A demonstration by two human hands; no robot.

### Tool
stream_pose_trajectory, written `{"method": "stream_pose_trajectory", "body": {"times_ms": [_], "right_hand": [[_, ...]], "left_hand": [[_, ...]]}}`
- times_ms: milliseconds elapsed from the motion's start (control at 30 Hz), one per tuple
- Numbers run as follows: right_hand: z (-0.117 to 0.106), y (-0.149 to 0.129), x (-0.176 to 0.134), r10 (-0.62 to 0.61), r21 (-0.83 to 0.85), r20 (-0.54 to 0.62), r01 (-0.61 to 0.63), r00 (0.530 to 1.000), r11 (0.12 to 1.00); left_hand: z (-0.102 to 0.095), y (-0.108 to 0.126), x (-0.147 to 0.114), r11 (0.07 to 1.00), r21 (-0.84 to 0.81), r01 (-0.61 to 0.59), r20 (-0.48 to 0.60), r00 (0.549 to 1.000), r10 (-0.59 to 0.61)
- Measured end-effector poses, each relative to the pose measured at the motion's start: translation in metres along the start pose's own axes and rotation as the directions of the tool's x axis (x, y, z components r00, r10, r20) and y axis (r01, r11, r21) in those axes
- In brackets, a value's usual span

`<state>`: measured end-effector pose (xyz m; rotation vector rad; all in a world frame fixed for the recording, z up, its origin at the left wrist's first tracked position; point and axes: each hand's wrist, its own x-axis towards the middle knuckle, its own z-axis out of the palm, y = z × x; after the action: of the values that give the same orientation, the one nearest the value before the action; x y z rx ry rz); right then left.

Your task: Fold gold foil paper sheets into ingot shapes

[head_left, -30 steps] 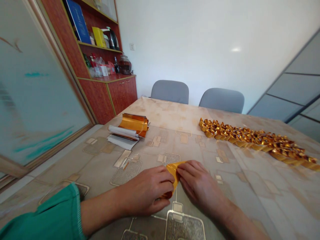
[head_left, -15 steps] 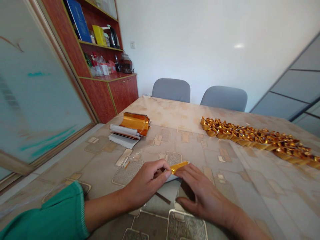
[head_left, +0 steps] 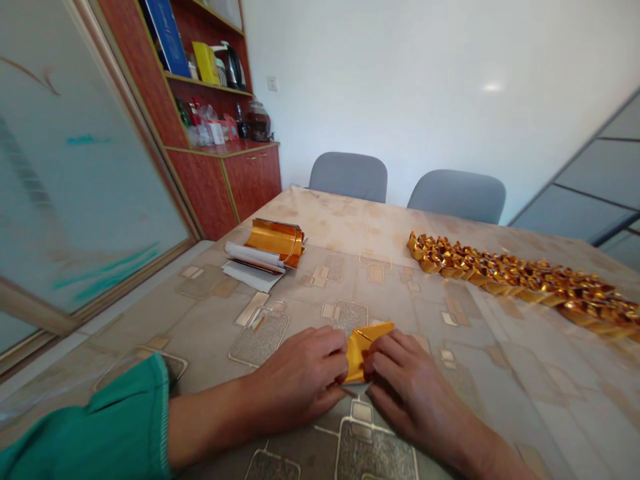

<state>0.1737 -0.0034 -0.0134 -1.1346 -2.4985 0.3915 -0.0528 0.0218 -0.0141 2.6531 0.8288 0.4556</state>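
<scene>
Between my two hands lies a small folded sheet of gold foil paper (head_left: 356, 353), low over the tabletop, its pointed end slanting up to the right. My left hand (head_left: 315, 370) is closed on its left edge, thumb below and fingers curled above. On the other side, my right hand (head_left: 405, 373) grips the right part with bent fingers, the thumb tucked near the bottom edge. Fingers on both sides cover much of the sheet.
A curled stack of gold and white paper sheets (head_left: 273, 247) rests at the left. Long rows of folded gold foil pieces (head_left: 515, 273) stretch along the right. The patterned tablecloth (head_left: 330, 220) covers the table. Two grey chairs (head_left: 347, 175) and a red-brown cabinet (head_left: 255, 180) stand beyond.
The gold face of the sheet shows more now, where the white underside was visible before. My left fingers have rolled over onto its edge, and my right hand has shifted slightly right.
</scene>
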Motion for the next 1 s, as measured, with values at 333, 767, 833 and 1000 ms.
{"method": "stream_pose_trajectory", "body": {"times_ms": [333, 767, 833, 1000], "right_hand": [[0.011, 0.0, 0.008, 0.114, 0.205, -0.085, -0.095, 0.99, 0.974], [0.024, -0.003, 0.013, 0.189, 0.061, -0.161, -0.182, 0.969, 0.981], [0.024, -0.003, 0.013, 0.186, 0.052, -0.168, -0.18, 0.968, 0.982], [0.026, -0.001, 0.012, 0.185, 0.052, -0.165, -0.178, 0.969, 0.983]], "left_hand": [[0.003, 0.0, -0.015, 0.97, -0.154, 0.189, -0.052, 0.979, -0.199], [0.009, 0.001, -0.008, 0.971, -0.02, 0.239, -0.14, 0.961, -0.239], [0.011, 0.001, -0.008, 0.972, -0.002, 0.235, -0.143, 0.962, -0.233], [0.01, -0.001, -0.007, 0.985, -0.017, 0.172, -0.114, 0.978, -0.173]]}}
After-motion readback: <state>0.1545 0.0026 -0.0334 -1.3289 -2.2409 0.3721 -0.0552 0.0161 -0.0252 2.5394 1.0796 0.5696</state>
